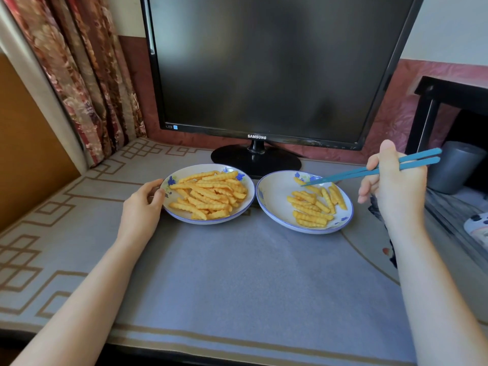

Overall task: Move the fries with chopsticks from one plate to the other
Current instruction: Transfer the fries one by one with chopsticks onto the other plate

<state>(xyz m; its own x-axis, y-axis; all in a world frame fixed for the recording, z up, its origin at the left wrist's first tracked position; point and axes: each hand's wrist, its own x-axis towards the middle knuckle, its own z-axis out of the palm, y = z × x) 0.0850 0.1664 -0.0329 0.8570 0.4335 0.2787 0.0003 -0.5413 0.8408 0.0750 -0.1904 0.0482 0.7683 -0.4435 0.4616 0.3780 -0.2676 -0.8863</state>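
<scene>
my right hand (393, 186) is up off the table to the right of the plates, fingers curled around a pair of blue chopsticks (369, 171) and gripping them about midway along, thumb pointing up. the sticks slant down and to the left from the hand, their tips drawn close together over the far side of the right plate (274, 196). the tips are touching a single fry (299, 181) lying near the plate's far rim; i cannot tell whether it is pinched or only touched. nearer to me on that same plate lies a smaller, loose pile of fries (314, 207).

my left hand (144, 204) holds the left plate (184, 219) at its left edge, thumb over the rim and fingers curled against the side. that plate carries the bigger heap of fries (208, 196), stacked across most of it. the two plates sit side by side, rims just about touching, both white with a blue edge and blue flowers.

they rest on a grey tablecloth (237, 273) with a tan angular border. behind them stands a dark monitor (264, 62) on a round black base. a floral curtain (87, 75) hangs at the far left, and a grey cup (456, 167) sits beyond my right hand.
</scene>
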